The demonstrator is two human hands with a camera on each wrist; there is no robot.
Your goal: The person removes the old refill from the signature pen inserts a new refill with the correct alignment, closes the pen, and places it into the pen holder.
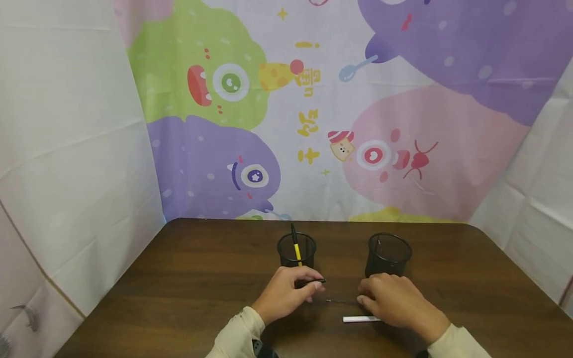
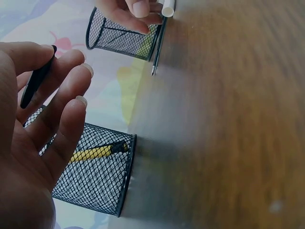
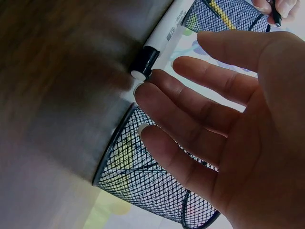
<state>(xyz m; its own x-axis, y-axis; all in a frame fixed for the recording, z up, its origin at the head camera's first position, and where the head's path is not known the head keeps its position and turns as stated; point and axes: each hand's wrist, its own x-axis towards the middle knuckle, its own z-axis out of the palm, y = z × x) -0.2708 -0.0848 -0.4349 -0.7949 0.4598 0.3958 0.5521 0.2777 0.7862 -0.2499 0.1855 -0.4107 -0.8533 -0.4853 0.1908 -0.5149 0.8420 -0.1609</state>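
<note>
My left hand [image 1: 291, 293] pinches a slim black pen piece [image 2: 38, 78] between thumb and fingers; whether it is a cap or a barrel I cannot tell. Low over the table, my right hand [image 1: 398, 301] has loosely bent, spread fingers with nothing between them, as the right wrist view shows. By its fingertips lie a thin dark pen refill [image 2: 159, 45] with a metal tip and a white marker [image 3: 169, 28] with a black cap end. The right hand partly hides both in the head view. Behind the left hand, a yellow and black pen [image 1: 296, 246] leans in the left mesh cup.
Two black mesh pen cups stand on the brown wooden table [image 1: 201, 278]: the left cup [image 2: 95, 191] and the right cup [image 3: 138, 162]. A cartoon-printed curtain [image 1: 313, 189] hangs along the table's back edge. White cloth [image 1: 76, 124] hangs at the sides.
</note>
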